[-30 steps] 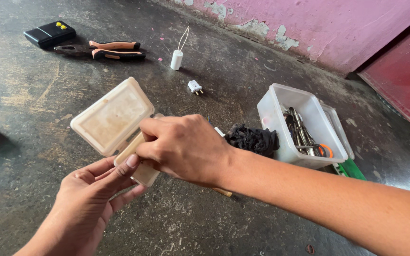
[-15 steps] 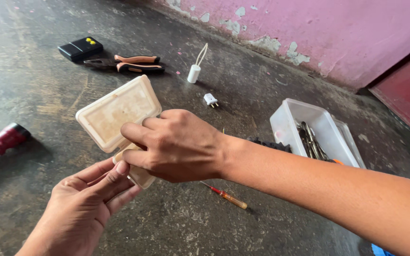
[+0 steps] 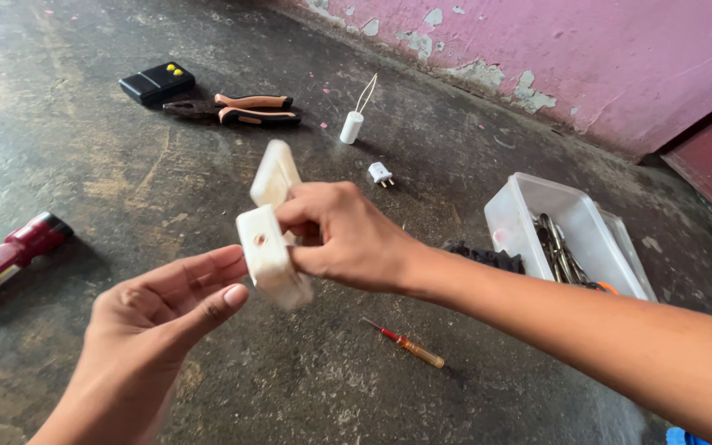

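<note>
We are looking down at a cream box (image 3: 272, 257) held in the air over the floor (image 3: 109, 181), and everything else we are placing from that box. The right hand (image 3: 348, 239) is gripping it from the right, fingers curled and clamped on its side with the thumb pressing across the front, so the box is sticking out to the left of the grip, edge-on to us. A second cream piece (image 3: 274, 173), like a lid, is rising just behind and above the box; whether the two are joined we cannot tell. The left hand (image 3: 162, 317) is waiting just below and left of the box, palm up, fingers loose and spread, thumb tip almost touching the lower corner of the box but clamped on nothing.

Below and right of the box a screwdriver (image 3: 405, 344) is lying on the floor. Well to the right a tub (image 3: 566, 227) is holding metal tools. Beyond the box we are seeing a plug (image 3: 381, 174), a white cap (image 3: 351, 127) with a wire loop, pliers (image 3: 236, 109) and a black remote (image 3: 156, 82). Far left, a red torch (image 3: 11, 255) is lying flat.
</note>
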